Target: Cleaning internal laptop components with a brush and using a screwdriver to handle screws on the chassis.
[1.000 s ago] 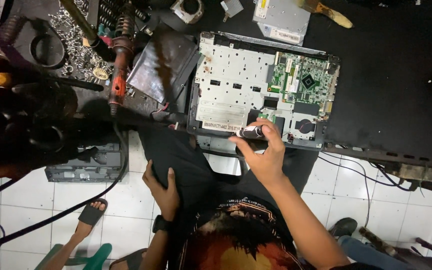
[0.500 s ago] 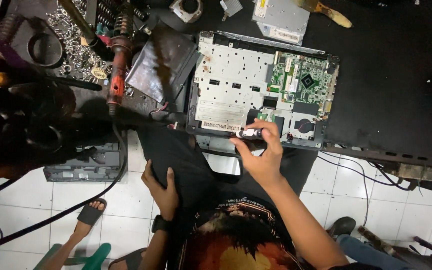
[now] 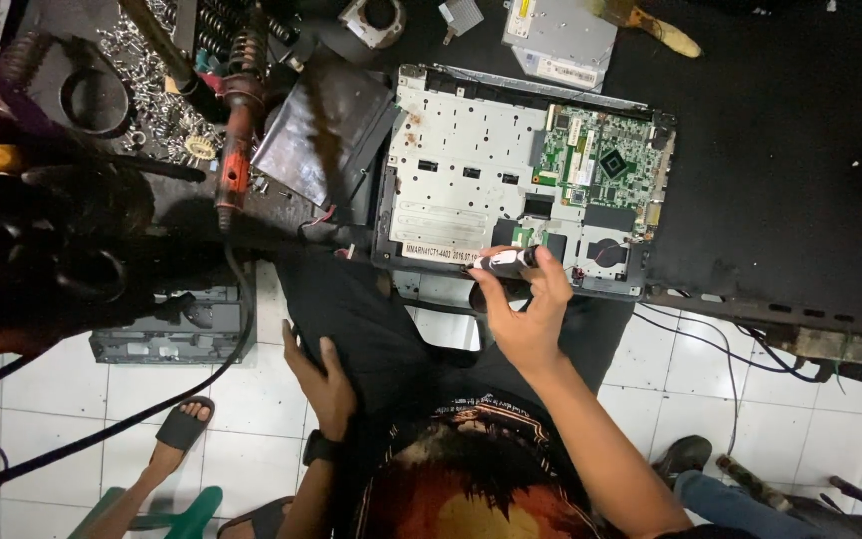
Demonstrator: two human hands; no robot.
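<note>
At the near edge of the black workbench [image 3: 780, 150], the right hand [image 3: 529, 317] is closed around a small black-and-white cylindrical tool [image 3: 504, 262], its fingers wrapped over the barrel. The tool lies across the front rim of an opened laptop chassis with a silver metal shield plate [image 3: 461, 165], just below the plate's white label strip. To the right of the plate sits the exposed green circuit board [image 3: 599, 160], and nearer the hand a round black fan [image 3: 608, 253]. The left hand [image 3: 325, 381] rests flat and open on the person's dark trouser leg [image 3: 371, 329], holding nothing, with a black watch [image 3: 318, 447] on its wrist. Left of the laptop lies a dark grey flat rectangular panel [image 3: 321, 130], and beside it an orange-handled soldering tool [image 3: 235, 165]. Behind the laptop sits 1 silver optical drive [image 3: 559, 35].
</note>
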